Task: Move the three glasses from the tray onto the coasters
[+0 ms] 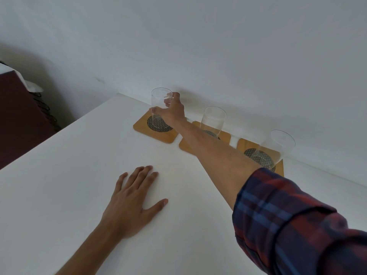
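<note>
Three square wooden coasters with dark mesh centres lie in a row along the wall. My right hand (172, 110) reaches far across the table and is wrapped around a clear glass (159, 102) standing on the left coaster (141, 126). A second clear glass (213, 121) stands on the middle coaster (186, 146), which my forearm partly hides. The third glass (277, 148) stands on the right coaster (279, 166). My left hand (132, 203) lies flat on the white table (79, 165), palm down, fingers spread, holding nothing. No tray is in view.
A white wall (218, 56) rises directly behind the coasters. At the far left, past the table edge, stands a dark red piece of furniture (17, 120) with a white cloth on top.
</note>
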Available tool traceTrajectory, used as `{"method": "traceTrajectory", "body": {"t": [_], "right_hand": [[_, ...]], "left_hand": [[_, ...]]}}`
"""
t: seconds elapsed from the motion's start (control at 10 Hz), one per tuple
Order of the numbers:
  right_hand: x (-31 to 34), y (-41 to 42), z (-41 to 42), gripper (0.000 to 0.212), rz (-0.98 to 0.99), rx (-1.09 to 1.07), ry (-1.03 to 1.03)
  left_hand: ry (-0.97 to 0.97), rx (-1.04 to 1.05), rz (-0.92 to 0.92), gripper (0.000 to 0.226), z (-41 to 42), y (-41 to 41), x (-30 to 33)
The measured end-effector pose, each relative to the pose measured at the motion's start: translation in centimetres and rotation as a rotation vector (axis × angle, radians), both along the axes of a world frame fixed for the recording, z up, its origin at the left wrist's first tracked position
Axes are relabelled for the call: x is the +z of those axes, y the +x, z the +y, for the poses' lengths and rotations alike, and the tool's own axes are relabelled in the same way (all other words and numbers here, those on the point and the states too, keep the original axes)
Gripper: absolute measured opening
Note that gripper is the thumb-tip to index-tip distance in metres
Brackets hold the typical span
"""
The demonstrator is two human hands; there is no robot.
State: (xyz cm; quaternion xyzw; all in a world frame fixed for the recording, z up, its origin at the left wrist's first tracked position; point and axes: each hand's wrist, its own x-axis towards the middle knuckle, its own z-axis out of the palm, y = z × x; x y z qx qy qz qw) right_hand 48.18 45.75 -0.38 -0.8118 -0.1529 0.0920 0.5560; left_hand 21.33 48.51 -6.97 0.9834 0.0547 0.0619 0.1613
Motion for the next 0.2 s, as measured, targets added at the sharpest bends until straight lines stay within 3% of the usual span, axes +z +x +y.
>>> {"method": "traceTrajectory", "body": {"t": [0.2], "right_hand": [[0.53,-1.68,-0.88,0.128,0.009,0.047,-0.012]], "left_hand": [[0.000,0.013,0.035,0.077,-0.07,-0.01,0.20]]}}
